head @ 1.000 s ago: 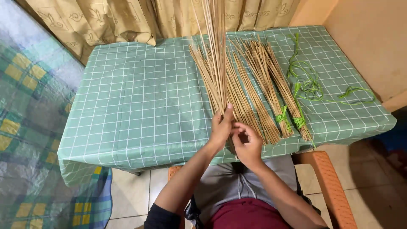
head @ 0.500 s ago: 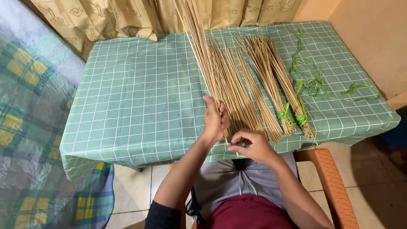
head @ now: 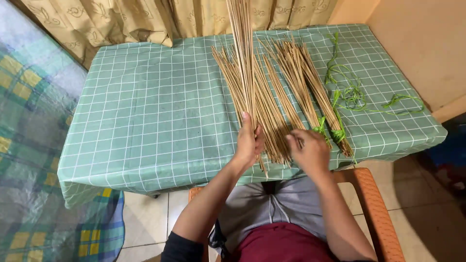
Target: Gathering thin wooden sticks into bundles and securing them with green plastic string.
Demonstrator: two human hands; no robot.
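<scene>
While left hand (head: 248, 140) fingers clench upright sticks (head: 241, 53), right hand (head: 307, 151) seemingly pinching loose sticks (head: 272, 111), green-checked tablecloth (head: 155, 106)

Pale tan thin sticks (head: 241, 53) in the left grip (head: 248, 140), green desk cloth (head: 155, 111) with white grid beneath, bright green string (head: 349, 94) right of the right grip (head: 308, 150), beige patterned curtain (head: 121, 19) beyond, orange chair arm (head: 376, 208) below.

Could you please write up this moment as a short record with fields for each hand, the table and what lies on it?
Left hand: grips an upright bunch of thin sticks
Right hand: rests on loose sticks lying on the table
Table: covered by a green checked cloth
Tied bundles: two, bound with green string
Loose green string: right of the bundles
</scene>
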